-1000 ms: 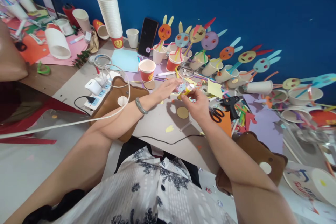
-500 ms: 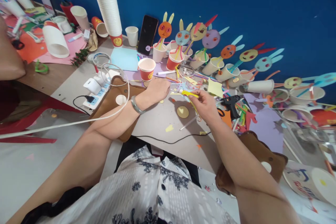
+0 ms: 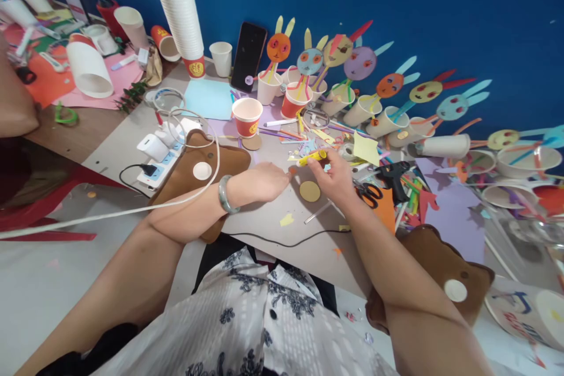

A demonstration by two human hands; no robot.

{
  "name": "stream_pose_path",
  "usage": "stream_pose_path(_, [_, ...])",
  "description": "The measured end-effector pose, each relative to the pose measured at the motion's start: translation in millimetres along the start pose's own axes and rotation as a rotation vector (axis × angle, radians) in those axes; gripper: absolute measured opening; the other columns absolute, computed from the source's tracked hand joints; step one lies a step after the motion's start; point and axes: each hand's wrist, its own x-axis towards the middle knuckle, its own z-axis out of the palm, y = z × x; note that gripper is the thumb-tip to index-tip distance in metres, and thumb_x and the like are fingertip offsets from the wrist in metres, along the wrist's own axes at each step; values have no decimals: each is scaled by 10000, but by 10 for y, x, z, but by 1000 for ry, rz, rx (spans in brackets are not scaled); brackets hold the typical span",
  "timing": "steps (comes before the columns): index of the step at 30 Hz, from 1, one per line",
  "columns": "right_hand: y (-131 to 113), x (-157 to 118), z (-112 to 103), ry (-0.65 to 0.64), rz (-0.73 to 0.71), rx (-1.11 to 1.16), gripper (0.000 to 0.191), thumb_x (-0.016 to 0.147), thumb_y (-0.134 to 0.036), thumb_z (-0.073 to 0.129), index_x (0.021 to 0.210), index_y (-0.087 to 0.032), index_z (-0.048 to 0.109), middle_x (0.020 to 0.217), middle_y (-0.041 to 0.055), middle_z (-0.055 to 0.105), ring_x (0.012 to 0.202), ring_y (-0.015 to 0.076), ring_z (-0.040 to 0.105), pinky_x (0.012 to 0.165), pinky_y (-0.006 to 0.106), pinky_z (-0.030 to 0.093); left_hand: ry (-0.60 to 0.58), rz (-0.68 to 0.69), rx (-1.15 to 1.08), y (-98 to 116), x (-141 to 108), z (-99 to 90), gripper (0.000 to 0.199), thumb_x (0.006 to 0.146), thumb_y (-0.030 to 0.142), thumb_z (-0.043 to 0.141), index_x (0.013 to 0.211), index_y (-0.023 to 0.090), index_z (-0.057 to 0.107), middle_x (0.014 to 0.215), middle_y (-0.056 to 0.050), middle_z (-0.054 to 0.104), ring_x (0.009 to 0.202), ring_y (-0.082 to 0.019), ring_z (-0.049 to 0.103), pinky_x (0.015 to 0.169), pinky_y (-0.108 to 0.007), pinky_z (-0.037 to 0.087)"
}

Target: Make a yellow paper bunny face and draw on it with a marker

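Observation:
A yellow glue stick (image 3: 312, 158) lies in the grip of my right hand (image 3: 338, 179), held over the table. Just left of it, my left hand (image 3: 269, 181) is low over the table with its fingers drawn together; whatever they pinch is hidden. A round tan paper disc (image 3: 309, 191) lies flat below and between the hands. Small orange and yellow scraps surround it, including a yellow scrap (image 3: 286, 220) nearer me. A clear thin stick (image 3: 318, 212) rests beside my right wrist.
Paper cups with rabbit-faced figures (image 3: 359, 63) line the blue wall. A red and white cup (image 3: 247, 117) stands ahead, near a tall cup stack (image 3: 180, 17). Scissors (image 3: 369, 194) and a black glue gun (image 3: 393, 180) lie right. A white cable (image 3: 132, 210) crosses my left forearm.
My left hand has come down and nearer me, its fingers now drawn together. My right hand has shifted slightly left, and the glue stick's angle has turned. A pale mark on the disc no longer shows.

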Motion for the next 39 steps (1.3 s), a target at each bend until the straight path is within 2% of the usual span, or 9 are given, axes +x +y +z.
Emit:
stream_pose_path(4, [73, -24, 26, -10, -131, -84, 252, 968, -465, 556, 870, -238, 602, 839, 58, 665, 806, 240, 602, 808, 416, 464, 3, -2, 3, 23, 3, -18, 560, 942, 61, 433, 1501, 30, 461, 947, -157, 760, 847, -255, 727, 641, -329, 424])
stream_pose_path(10, [173, -28, 69, -73, -152, -170, 276, 984, -490, 518, 915, -241, 615, 850, 70, 715, 815, 269, 630, 852, 444, 440, -31, -44, -4, 10, 39, -13, 513, 942, 63, 445, 1445, 89, 543, 947, -147, 765, 852, -249, 727, 663, -321, 431])
stream_pose_path(15, [198, -34, 91, -137, -181, -215, 280, 1007, -474, 488, 955, -239, 633, 896, 75, 742, 836, 263, 625, 907, 447, 407, 12, -35, -4, -19, 61, 66, 486, 966, 84, 448, 1443, 84, 541, 944, -150, 762, 883, -265, 735, 674, -327, 438])
stream_pose_path(17, [203, -34, 100, -162, -196, -221, 276, 1013, -463, 481, 975, -236, 631, 926, 81, 751, 862, 265, 631, 909, 447, 394, 19, -37, 0, -17, 61, 71, 500, 975, 79, 432, 1468, 80, 517, 940, -148, 762, 893, -265, 738, 686, -328, 446])
stream_pose_path(24, [233, -34, 141, -179, -292, -298, 265, 1040, -436, 451, 1022, -223, 607, 976, 99, 748, 910, 275, 642, 873, 434, 374, -76, -77, -4, 18, 73, -54, 511, 958, 65, 461, 1464, 97, 526, 1028, -160, 771, 929, -271, 741, 670, -325, 445])
stream_pose_path(29, [230, -30, 173, -180, -359, -373, 270, 1055, -429, 453, 1096, -214, 610, 1029, 128, 742, 972, 297, 638, 885, 443, 367, -47, -66, -25, -11, 93, -11, 442, 998, 79, 370, 1379, 110, 592, 994, -145, 762, 913, -266, 738, 667, -333, 442])
stream_pose_path(34, [220, -20, 196, -180, -395, -421, 253, 1057, -397, 440, 1105, -215, 609, 1017, 129, 735, 956, 304, 633, 905, 454, 368, -17, -58, -36, -49, 107, 59, 418, 1001, 102, 379, 1356, 126, 599, 974, -139, 756, 896, -268, 735, 667, -334, 442])
stream_pose_path(39, [249, -15, 195, -175, -378, -436, 257, 1051, -394, 436, 1109, -219, 615, 1029, 131, 729, 968, 309, 629, 922, 465, 371, -10, -55, -25, -46, 90, 38, 472, 981, 90, 391, 1424, 117, 550, 967, -131, 754, 883, -249, 726, 675, -324, 442])
